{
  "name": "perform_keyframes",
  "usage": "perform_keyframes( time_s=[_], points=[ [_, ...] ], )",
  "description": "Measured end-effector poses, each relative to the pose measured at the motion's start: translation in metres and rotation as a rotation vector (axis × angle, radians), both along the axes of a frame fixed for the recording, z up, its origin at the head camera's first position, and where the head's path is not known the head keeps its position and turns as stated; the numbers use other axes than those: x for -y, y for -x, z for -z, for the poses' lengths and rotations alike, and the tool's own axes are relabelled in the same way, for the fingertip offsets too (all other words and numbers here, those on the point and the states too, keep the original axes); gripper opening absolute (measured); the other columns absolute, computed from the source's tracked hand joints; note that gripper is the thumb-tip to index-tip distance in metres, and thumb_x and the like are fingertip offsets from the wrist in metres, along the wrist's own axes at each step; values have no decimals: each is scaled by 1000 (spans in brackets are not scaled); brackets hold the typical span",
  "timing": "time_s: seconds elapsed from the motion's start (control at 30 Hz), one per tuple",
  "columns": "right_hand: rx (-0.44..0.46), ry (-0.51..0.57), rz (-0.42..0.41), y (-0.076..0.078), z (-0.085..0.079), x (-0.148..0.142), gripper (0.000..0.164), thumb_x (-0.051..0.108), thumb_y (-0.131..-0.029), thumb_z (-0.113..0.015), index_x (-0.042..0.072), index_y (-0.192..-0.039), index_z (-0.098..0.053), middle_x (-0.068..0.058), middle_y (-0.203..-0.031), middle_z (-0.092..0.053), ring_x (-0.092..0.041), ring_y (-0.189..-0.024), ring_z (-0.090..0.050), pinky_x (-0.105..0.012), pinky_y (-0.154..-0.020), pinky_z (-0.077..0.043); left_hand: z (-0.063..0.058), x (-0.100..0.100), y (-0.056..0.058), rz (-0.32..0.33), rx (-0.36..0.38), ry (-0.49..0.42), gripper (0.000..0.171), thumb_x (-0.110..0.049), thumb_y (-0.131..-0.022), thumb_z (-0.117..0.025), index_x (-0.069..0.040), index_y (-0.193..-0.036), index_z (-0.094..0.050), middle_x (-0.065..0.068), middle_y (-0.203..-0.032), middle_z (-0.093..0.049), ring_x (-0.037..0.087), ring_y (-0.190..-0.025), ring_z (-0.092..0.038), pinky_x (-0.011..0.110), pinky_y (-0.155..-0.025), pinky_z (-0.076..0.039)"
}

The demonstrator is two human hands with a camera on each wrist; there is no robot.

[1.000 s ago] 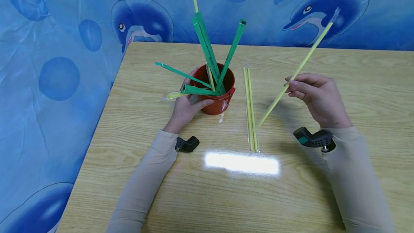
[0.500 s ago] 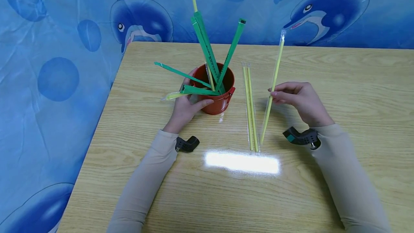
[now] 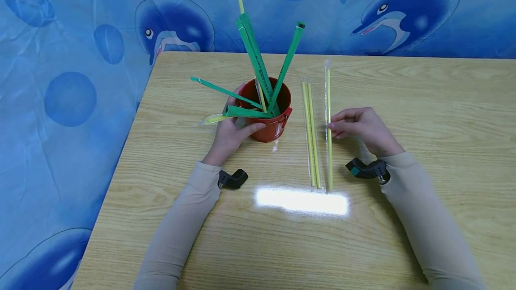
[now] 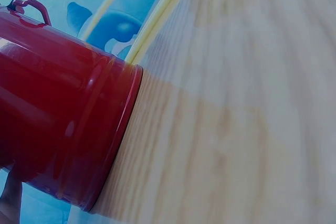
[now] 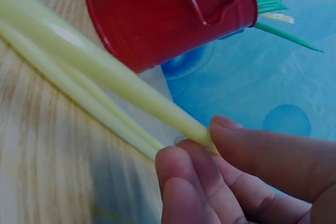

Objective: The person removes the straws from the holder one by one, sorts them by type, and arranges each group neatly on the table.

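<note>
My left hand (image 3: 230, 141) grips a red metal bucket (image 3: 269, 134) from its left side, thumb along the front. Green paper-wrapped straws (image 3: 287, 64) and yellow straws in clear film lean out of the bucket at several angles. Between thumb and fingertips, my right hand (image 3: 364, 130) pinches a yellow straw (image 3: 329, 155) in clear wrap, lined up nearly parallel to two wrapped yellow straws (image 3: 311, 133) lying on the table. In the right wrist view the pinched straw (image 5: 121, 80) passes above the lying pair. The bucket wall (image 4: 58, 98) fills the left of the left wrist view.
The wooden table (image 3: 258, 245) carries a bright light reflection near its middle. Behind and to the left hangs a blue sheet (image 3: 72, 147) with printed dolphins. A black wrist device (image 3: 367, 169) sits on the right sleeve, another (image 3: 233, 179) on the left.
My right hand has moved left and toward me with the yellow straw. The straw has turned from slanted to nearly straight, beside the lying pair. My left hand stays on the bucket.
</note>
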State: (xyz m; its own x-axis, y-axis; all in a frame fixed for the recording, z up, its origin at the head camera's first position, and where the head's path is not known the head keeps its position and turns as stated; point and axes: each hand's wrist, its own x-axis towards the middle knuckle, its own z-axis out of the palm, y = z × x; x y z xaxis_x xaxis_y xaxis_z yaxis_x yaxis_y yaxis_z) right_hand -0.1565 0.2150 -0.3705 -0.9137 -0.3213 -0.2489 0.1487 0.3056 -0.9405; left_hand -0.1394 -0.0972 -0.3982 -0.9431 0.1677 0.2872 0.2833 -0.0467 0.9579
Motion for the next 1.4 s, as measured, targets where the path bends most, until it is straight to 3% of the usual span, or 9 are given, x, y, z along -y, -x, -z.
perform_keyframes(
  time_s=[0.13, 0.43, 0.83, 1.17, 1.4],
  points=[
    [36, -55, -8, 1, 6, 2, 29, 9, -90, -65, -14, -105, -59, 0, -80, -70, -14, -71, -66, -29, -66, -57, 1, 0, 0, 1, -6, 5, 98, -46, -71, -72, -4, -146, -25, 14, -142, -39, 17, -130, -37, 36, -106, -35],
    [71, -89, -21, 1, 13, 7, 32, 10, -89, -67, -17, -103, -59, -2, -76, -70, -13, -65, -66, -27, -64, -57, 0, 1, 0, 4, -10, 3, 94, -38, -72, -72, -4, -146, -25, 15, -142, -38, 17, -130, -37, 35, -107, -35],
    [49, -153, -9, 1, 18, 11, 28, 11, -89, -67, -15, -100, -62, -2, -74, -69, -11, -63, -65, -25, -62, -57, 1, 0, 0, 6, 2, -13, 86, -28, -76, -72, -5, -146, -26, 12, -143, -39, 16, -131, -36, 35, -106, -36],
    [21, -197, -3, 1, 21, 12, 25, 10, -89, -65, -14, -98, -64, -4, -74, -69, -11, -62, -64, -26, -61, -57, 0, -1, 0, 9, -7, -12, 90, -31, -74, -73, -4, -146, -26, 13, -142, -39, 17, -130, -37, 35, -106, -36],
    [32, -197, 9, 2, 18, 15, 26, 9, -90, -64, -15, -100, -64, -4, -74, -69, -9, -61, -65, -23, -58, -56, -1, 1, -1, -2, 15, -19, 83, -16, -79, -75, -6, -146, -27, 11, -142, -40, 16, -130, -37, 35, -106, -36]
  ],
)
